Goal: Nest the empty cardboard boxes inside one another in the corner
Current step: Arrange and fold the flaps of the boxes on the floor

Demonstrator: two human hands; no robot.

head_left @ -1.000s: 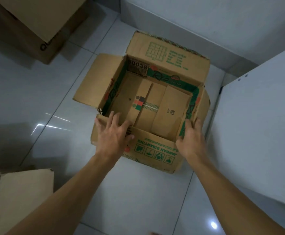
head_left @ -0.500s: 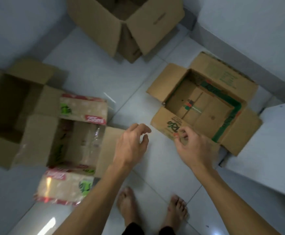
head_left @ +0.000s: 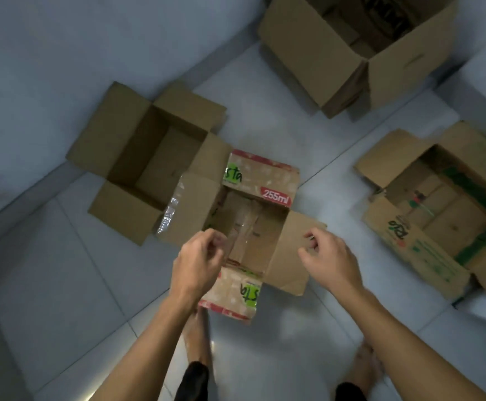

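A small box printed red and green, marked 255ml (head_left: 260, 180), stands open on the tiled floor right below me. My left hand (head_left: 199, 263) hovers at its left wall, fingers half curled and empty. Over the box's right flap my right hand (head_left: 330, 260) is curled the same way, holding nothing. A plain brown box (head_left: 160, 157) lies open beside it on the left, against the wall. At the right, a green-printed box (head_left: 409, 241) sits open near a white cabinet. A large brown box (head_left: 308, 44) stands open at the top.
A grey wall (head_left: 62, 68) runs along the left behind the plain box. My bare feet (head_left: 198, 337) stand on the white tiles just below the small box. Bare floor (head_left: 308, 134) lies between the boxes.
My view has swung left from the green-printed box to the small red and green box. Both hands left the green-printed box and moved over the small box.
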